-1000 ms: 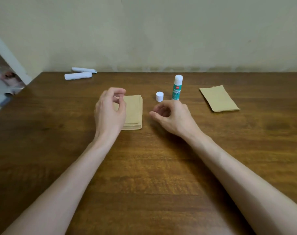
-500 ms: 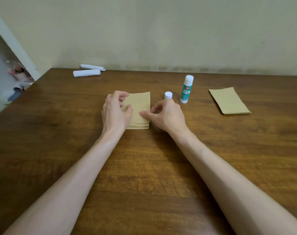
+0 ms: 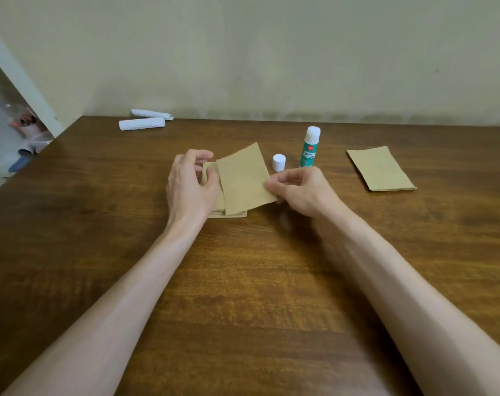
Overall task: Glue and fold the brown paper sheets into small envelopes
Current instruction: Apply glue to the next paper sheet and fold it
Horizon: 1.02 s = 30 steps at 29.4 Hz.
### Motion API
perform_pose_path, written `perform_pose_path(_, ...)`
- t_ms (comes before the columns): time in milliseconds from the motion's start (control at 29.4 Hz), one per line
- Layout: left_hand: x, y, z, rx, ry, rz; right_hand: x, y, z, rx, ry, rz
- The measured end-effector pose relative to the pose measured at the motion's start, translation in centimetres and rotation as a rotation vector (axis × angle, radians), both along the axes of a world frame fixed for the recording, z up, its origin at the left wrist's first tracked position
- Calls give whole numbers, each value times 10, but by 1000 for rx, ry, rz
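Head view: right hand [image 3: 303, 192] is pinching the top sheet [image 3: 244, 178] by its edge, holding it tilted over the stack [image 3: 231, 214]; left hand [image 3: 191, 187], fingers loosely curled, is touching the stack. Glue stick [image 3: 310, 147] is standing uncapped. One envelope [image 3: 381, 170] is lying apart, apparently finished; the stack is awaiting gluing.

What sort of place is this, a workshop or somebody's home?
Probably a plain room at home, not a workshop: a wooden table set against a bare painted wall, holding craft things, a glue stick, a stack of brown paper sheets and two white paper rolls.
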<state>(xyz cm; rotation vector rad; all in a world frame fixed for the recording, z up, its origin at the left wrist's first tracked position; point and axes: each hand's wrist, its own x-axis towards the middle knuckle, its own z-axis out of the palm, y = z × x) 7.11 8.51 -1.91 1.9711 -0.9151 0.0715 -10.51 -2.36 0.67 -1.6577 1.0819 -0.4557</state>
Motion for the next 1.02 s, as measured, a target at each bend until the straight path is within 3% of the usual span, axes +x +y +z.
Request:
perform_pose_path(102, -9, 0, 2, -32, -34, -75, -28, -14, 5, -4, 86, 14)
perform_pose_path(238, -28, 1, 6, -46, -152, -279, -63, -28, 3, -261, 258, 116)
perform_pose_path(374, -53, 5, 6, 125, -259, -593, -84, -34, -2, -420, 296, 139)
perform_pose_path(476, -62, 8, 1, 279, -400, -708, -92, -35, -7, -488, 312, 142)
perform_pose_path(715, -66, 8, -6, 357, -465, -758, -94, -37, -9, -586, 321, 58)
perform_pose_path(1021, -70, 6, -5, 277, -389, -757, -52, -58, -15, -539, 27, -156)
